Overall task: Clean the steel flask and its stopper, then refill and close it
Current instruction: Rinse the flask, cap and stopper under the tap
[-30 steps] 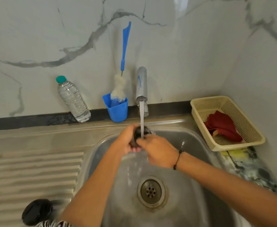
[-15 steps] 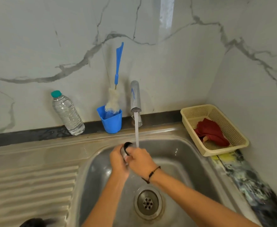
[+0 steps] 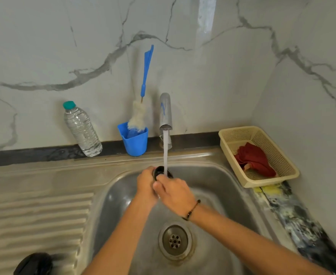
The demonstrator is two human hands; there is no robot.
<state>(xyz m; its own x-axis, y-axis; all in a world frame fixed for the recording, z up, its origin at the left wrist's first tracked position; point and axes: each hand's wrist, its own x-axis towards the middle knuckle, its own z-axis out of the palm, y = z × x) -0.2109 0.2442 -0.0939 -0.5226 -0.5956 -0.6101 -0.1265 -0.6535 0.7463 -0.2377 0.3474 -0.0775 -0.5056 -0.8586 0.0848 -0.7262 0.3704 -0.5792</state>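
Both hands are over the back part of the sink (image 3: 212, 175) basin, directly under the tap (image 3: 165, 114), which is running. The water stream (image 3: 165, 153) falls onto a small dark round stopper (image 3: 161, 171) held between the two hands. The left hand (image 3: 146, 185) has its fingers curled round the stopper's left side. The right hand (image 3: 174, 192) grips it from the right, thumb laid across near the top; the other right fingers are hidden below the hand, so their spread cannot be told. A dark beaded cord is on the right wrist. The two hands touch one another at the stopper.

Along the sink's back edge, against the marble wall: a clear water bottle (image 3: 81, 130) with a green cap, upright at the left; a blue cup (image 3: 135, 140) just left of the tap, holding a bottle brush (image 3: 143, 96) with a white head and blue handle leaning on the wall. At the back right corner of the counter sits a cream plastic basket (image 3: 282, 176) with a red cloth (image 3: 254, 159) inside. The drain (image 3: 175, 240) lies in the basin floor, nearer the front than the hands. A dark rounded object (image 3: 34, 263) rests at the front edge of the ribbed drainboard (image 3: 34, 215); what it is cannot be told.
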